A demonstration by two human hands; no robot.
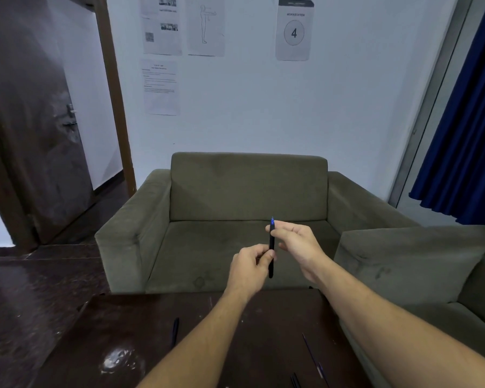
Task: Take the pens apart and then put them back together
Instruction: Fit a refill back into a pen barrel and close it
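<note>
I hold a black pen (271, 245) upright in front of me, with a blue tip at its top end. My left hand (249, 268) grips the pen's lower half. My right hand (297, 245) pinches its upper end between thumb and fingers. On the dark table (123, 326) another dark pen (175, 330) lies to the left of my left forearm. A thin refill (310, 350) and small dark pen parts (295, 380) lie near the front edge between my forearms.
An olive armchair (247, 219) stands behind the table, and a second sofa (417, 264) is at the right. A brown door (34, 135) is at the left, a blue curtain (465, 121) at the right. Paper notices (294, 30) hang on the wall.
</note>
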